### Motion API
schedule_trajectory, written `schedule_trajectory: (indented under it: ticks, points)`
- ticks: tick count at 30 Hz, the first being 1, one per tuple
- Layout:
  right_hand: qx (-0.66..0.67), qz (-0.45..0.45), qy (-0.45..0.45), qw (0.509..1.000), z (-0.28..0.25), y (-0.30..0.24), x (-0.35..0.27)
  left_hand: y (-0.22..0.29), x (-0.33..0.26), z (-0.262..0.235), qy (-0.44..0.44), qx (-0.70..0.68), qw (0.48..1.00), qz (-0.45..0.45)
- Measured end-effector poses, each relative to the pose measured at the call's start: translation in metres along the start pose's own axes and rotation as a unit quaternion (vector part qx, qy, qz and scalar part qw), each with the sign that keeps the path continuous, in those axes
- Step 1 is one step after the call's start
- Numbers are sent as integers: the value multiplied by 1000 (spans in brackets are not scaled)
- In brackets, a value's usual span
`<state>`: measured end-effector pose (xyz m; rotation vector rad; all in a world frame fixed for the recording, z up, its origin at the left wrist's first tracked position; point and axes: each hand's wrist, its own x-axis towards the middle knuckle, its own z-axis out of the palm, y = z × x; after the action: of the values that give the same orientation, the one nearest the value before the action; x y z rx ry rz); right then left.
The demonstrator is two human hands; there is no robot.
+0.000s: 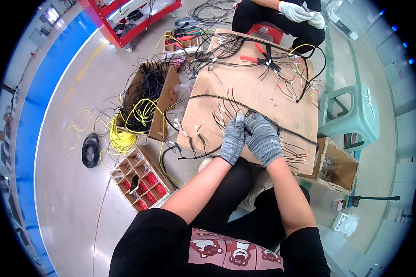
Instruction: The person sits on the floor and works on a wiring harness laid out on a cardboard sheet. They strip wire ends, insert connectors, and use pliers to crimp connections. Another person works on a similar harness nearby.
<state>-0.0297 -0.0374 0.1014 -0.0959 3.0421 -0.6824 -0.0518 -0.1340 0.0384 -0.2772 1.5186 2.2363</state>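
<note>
Where the two grey-gloved hands meet at mid-frame, the left hand (232, 138) and right hand (262, 138) press together, fingertips pinched on a black harness (203, 98) that loops over the board (259, 92) above and left of them. Red-tipped wires (296, 158) fan out just right of the right hand. Left of the board stand a box of black cable (145, 92) and a divided tray (141, 182). One green stool (356, 113) sits at right. A co-worker's two white gloves (302, 14) show at top.

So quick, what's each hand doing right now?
Left hand: closed, pinching the black wire harness.
Right hand: closed on the same harness.
</note>
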Motion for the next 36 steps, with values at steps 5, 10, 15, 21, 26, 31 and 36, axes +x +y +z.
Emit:
schedule_trajectory:
  ticks: [5,10,15,21,26,31,36]
  points:
    - [37,-34,48,998,10,7,3,-8,4,-1,-23,-68,997,16]
    - [222,-25,95,970,13,8,2,-2,5,-10,0,-93,996,5]
    - [468,56,62,880,16,16,19,-21,38,-27,89,-162,976,120]
    - [480,85,49,872,-6,33,37,-44,84,-48,227,147,931,245]
    - [389,105,85,911,-11,50,44,-1,52,-28,173,356,888,233]
    - [227,26,130,965,-7,45,46,3,39,-18,139,405,871,241]
    - [82,-57,153,983,-6,41,45,5,35,-12,85,483,838,240]
